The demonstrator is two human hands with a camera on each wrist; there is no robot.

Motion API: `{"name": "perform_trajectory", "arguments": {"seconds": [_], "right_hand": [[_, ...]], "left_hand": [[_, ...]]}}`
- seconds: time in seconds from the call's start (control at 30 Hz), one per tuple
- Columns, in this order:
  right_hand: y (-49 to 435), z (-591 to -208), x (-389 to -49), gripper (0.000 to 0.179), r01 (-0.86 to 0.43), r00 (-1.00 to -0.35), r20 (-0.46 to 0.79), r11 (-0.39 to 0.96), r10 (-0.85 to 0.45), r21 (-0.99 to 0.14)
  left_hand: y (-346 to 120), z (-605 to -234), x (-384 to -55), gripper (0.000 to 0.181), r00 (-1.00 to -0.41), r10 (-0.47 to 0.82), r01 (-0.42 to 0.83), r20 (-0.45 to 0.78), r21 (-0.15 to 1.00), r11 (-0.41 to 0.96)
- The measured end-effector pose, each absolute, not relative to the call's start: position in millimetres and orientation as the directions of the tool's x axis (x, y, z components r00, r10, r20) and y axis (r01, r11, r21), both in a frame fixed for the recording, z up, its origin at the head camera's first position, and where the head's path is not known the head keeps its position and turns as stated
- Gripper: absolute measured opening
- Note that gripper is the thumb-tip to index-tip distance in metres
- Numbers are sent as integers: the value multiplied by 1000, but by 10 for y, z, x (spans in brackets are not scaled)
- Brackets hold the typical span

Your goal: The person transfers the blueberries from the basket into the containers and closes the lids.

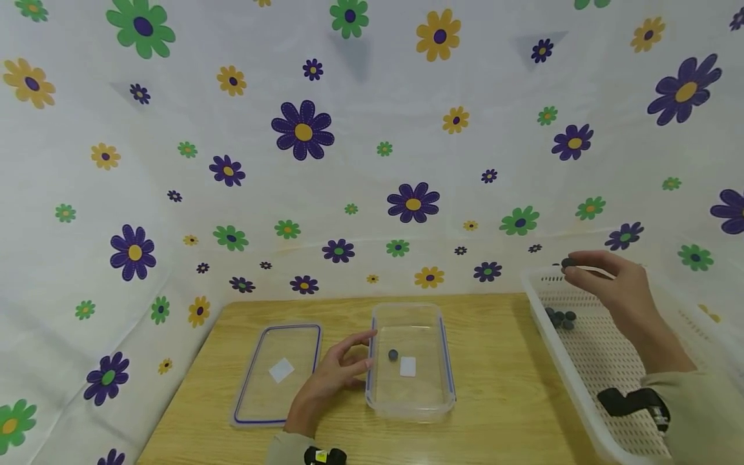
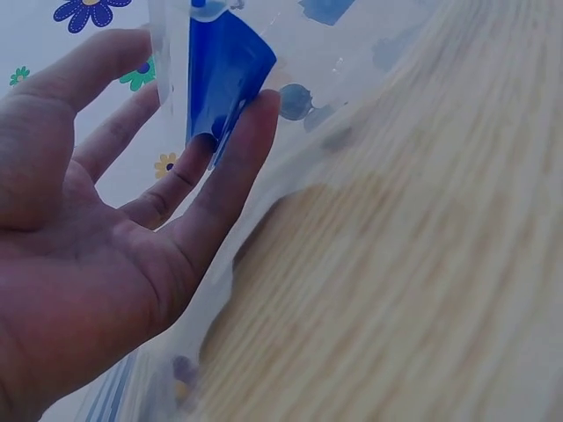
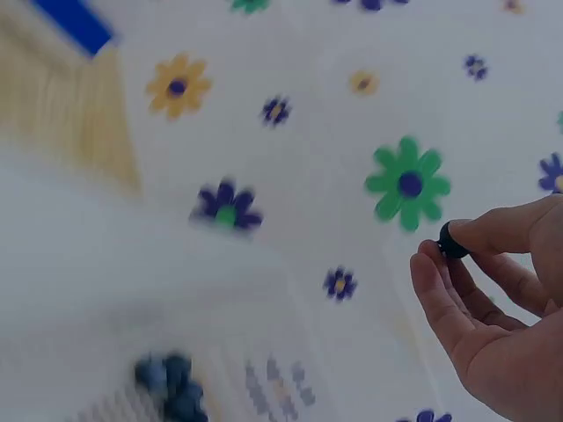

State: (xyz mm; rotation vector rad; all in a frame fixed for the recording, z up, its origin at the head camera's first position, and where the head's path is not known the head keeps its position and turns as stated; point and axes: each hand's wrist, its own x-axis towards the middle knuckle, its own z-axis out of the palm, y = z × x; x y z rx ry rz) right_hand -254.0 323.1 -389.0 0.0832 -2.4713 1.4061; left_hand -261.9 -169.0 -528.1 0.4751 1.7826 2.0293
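Observation:
My right hand pinches a single blueberry between thumb and fingertips, raised above the far end of a white plastic basket. Several blueberries lie together inside that basket near its left wall. On the table stands a clear rectangular container with blue side clips, and one blueberry is in it beside a white label. The extended fingers of my left hand rest against the container's left side. In the left wrist view the fingertips touch a hanging blue clip.
A clear lid with a blue seal lies flat on the wooden table, left of the container and partly behind my left hand. Flower-printed white cloth rises at the back and left. The basket's tall wall borders the table's right side.

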Motion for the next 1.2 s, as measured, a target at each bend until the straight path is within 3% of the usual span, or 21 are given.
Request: {"name": "perform_trajectory", "arguments": {"seconds": [0.23, 0.47, 0.7, 1.2], "right_hand": [[2857, -3835, -2376, 37, -315, -938, 338, 215, 80, -924], [2535, -3853, -2176, 37, -382, -908, 402, 162, 116, -910], [2272, -3900, -2070, 33, -442, -895, 433, -84, 105, -893], [1781, -4044, -2064, 30, -390, -921, 385, -172, 63, -905]], "left_hand": [[-1699, -5295, -2621, 62, -857, 516, -51, 8, 994, -102], [-1689, -5272, -2636, 61, -866, 500, -60, -12, 995, -80], [-1693, -5264, -2643, 62, -866, 499, -72, -27, 995, -71], [-1729, -5275, -2604, 62, -864, 503, -91, -32, 991, -94]]}}
